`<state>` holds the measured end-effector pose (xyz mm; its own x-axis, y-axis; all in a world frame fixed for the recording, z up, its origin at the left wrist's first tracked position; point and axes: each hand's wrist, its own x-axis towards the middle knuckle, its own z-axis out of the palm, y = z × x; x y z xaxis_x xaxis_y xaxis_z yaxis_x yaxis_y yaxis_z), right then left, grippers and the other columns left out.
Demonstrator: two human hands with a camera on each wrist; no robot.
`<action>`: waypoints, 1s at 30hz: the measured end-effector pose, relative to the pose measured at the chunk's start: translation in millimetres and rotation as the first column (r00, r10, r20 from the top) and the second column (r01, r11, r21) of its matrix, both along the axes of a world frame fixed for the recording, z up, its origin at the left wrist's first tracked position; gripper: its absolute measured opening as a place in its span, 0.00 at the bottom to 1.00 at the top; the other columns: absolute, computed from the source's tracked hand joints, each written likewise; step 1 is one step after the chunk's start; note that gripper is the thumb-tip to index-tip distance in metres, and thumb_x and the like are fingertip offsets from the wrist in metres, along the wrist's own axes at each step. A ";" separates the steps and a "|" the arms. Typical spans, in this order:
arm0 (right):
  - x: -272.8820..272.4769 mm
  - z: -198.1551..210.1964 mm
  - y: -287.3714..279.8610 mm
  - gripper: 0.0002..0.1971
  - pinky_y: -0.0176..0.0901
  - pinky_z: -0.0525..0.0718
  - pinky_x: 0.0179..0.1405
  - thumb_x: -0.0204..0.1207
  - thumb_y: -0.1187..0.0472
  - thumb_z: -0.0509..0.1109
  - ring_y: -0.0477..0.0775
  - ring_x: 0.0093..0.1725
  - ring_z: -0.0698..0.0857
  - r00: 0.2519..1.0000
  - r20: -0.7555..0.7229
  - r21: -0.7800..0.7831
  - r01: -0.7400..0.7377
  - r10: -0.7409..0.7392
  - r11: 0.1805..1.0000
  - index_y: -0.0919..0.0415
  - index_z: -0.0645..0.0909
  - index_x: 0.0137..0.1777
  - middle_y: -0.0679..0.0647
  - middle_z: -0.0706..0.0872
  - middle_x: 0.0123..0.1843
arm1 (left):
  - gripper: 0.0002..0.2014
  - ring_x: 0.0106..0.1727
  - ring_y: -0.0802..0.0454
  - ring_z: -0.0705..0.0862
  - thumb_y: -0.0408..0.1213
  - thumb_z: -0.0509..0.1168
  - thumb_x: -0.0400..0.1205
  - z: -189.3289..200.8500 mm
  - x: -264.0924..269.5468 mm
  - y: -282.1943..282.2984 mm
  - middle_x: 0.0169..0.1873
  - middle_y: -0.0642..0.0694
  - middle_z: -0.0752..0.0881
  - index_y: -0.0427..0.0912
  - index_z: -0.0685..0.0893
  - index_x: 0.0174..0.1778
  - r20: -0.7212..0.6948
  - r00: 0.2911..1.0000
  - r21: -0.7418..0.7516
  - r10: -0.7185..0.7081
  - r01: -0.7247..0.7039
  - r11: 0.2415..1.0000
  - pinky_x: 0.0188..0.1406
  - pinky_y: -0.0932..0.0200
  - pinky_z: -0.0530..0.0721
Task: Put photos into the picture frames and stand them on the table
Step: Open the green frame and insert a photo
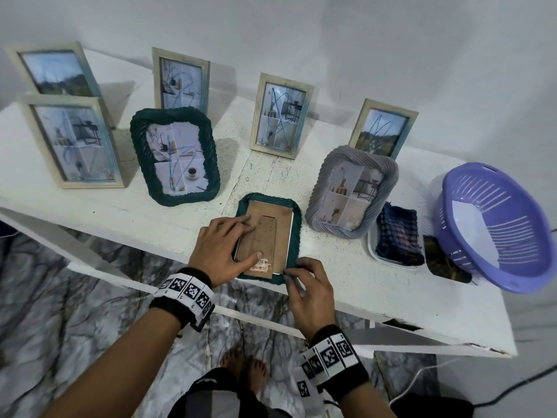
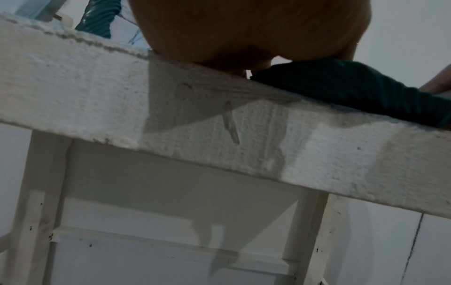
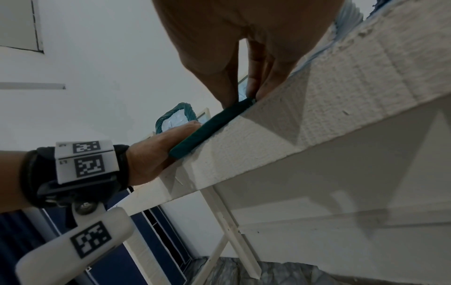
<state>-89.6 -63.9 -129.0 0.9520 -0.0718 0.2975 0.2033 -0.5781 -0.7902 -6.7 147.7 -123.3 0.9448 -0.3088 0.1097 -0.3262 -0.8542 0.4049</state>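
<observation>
A green woven picture frame (image 1: 297,233) lies face down at the front edge of the white table (image 1: 376,294). Its brown backing board (image 1: 280,233) with a folded stand faces up. My left hand (image 1: 251,236) lies flat on the board, fingers straight, thumb pressing near the lower edge. My right hand (image 1: 291,271) pinches the frame's near right corner. In the right wrist view the right hand's fingertips (image 3: 253,90) grip the green frame's rim (image 3: 209,129) at the table edge. The left wrist view shows only the left palm (image 2: 244,29) above the green frame (image 2: 354,92).
Several wooden frames with photos stand along the back. A green woven frame (image 1: 174,158) and a grey woven frame (image 1: 351,191) stand nearer. On the right are a white tray with a blue woven frame (image 1: 398,236), a loose photo (image 1: 443,260) and a purple basket (image 1: 494,227).
</observation>
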 end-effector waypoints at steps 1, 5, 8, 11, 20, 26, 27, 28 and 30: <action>0.1 0.1 -0.3 0.06 0.47 0.85 0.53 0.75 0.63 0.70 0.45 0.57 0.80 1.000 0.005 -0.009 0.000 0.000 1.000 0.59 0.89 0.47 0.51 0.80 0.57 | 0.33 0.70 0.51 0.69 0.71 0.56 0.74 -0.2 0.1 0.1 0.76 0.60 0.72 0.55 0.77 0.68 -0.001 1.000 -0.002 -0.001 0.001 1.000 0.60 0.47 0.73; 1.6 2.1 -2.4 0.07 0.34 0.82 0.55 0.75 0.63 0.71 0.42 0.55 0.80 1.000 -0.017 -0.044 -0.021 0.020 0.999 0.61 0.90 0.47 0.55 0.81 0.56 | 0.33 0.70 0.51 0.69 0.71 0.57 0.74 -1.1 0.3 0.2 0.76 0.60 0.72 0.55 0.77 0.68 0.008 1.000 -0.005 0.000 0.000 1.000 0.59 0.48 0.72; 2.6 2.5 -7.0 0.08 0.30 0.80 0.57 0.76 0.63 0.70 0.40 0.55 0.80 0.998 -0.015 -0.057 -0.066 0.065 0.996 0.60 0.90 0.51 0.54 0.81 0.56 | 0.33 0.70 0.51 0.69 0.71 0.56 0.73 -1.5 0.2 0.8 0.76 0.59 0.72 0.54 0.77 0.68 0.009 1.000 -0.010 -0.002 0.002 1.000 0.58 0.48 0.72; 3.9 5.6 -8.4 0.17 0.48 0.86 0.54 0.80 0.55 0.62 0.46 0.57 0.81 0.992 -0.115 -0.003 -0.057 0.057 0.998 0.58 0.82 0.66 0.48 0.79 0.59 | 0.33 0.70 0.51 0.69 0.71 0.56 0.74 -2.0 0.3 0.7 0.76 0.60 0.72 0.54 0.77 0.69 0.010 1.000 -0.013 -0.004 0.004 1.000 0.59 0.48 0.71; 10.9 22.7 4.5 0.27 0.53 0.83 0.55 0.74 0.40 0.62 0.63 0.62 0.73 0.972 -0.150 -0.552 -0.233 0.180 0.800 0.40 0.72 0.74 0.62 0.70 0.74 | 0.30 0.72 0.54 0.68 0.68 0.58 0.74 2.7 -1.7 -3.2 0.76 0.64 0.70 0.56 0.78 0.68 -0.045 0.998 -0.107 0.044 -0.049 0.993 0.61 0.50 0.69; 10.6 18.8 3.3 0.23 0.57 0.84 0.54 0.75 0.40 0.61 0.64 0.60 0.74 0.971 -0.172 -0.560 -0.234 0.165 0.794 0.43 0.77 0.69 0.61 0.75 0.70 | 0.19 0.67 0.54 0.75 0.54 0.60 0.80 6.1 -26.7 11.5 0.69 0.51 0.78 0.49 0.83 0.60 -0.021 0.994 -0.293 0.108 -0.109 0.950 0.65 0.50 0.76; 9.9 17.9 4.6 0.23 0.57 0.84 0.55 0.75 0.40 0.61 0.64 0.60 0.74 0.973 -0.168 -0.559 -0.228 0.160 0.797 0.44 0.77 0.69 0.61 0.75 0.70 | 0.15 0.63 0.54 0.77 0.53 0.64 0.79 6.4 -35.7 14.6 0.64 0.50 0.79 0.48 0.84 0.55 0.012 0.990 -0.275 0.140 -0.132 0.952 0.60 0.52 0.79; 9.6 16.9 5.3 0.23 0.56 0.83 0.56 0.75 0.41 0.62 0.63 0.61 0.73 0.975 -0.162 -0.561 -0.218 0.152 0.799 0.44 0.78 0.69 0.61 0.75 0.70 | 0.13 0.59 0.54 0.79 0.52 0.67 0.78 6.8 -44.2 15.9 0.59 0.50 0.80 0.47 0.84 0.50 0.038 0.985 -0.249 0.166 -0.152 0.956 0.55 0.53 0.81; 9.3 15.4 6.9 0.23 0.55 0.83 0.56 0.75 0.42 0.64 0.63 0.61 0.72 0.978 -0.155 -0.559 -0.203 0.139 0.804 0.44 0.78 0.69 0.61 0.75 0.71 | 0.13 0.51 0.54 0.81 0.53 0.67 0.78 6.3 -58.0 15.8 0.51 0.51 0.80 0.46 0.85 0.46 0.066 0.979 -0.204 0.194 -0.178 0.963 0.45 0.54 0.84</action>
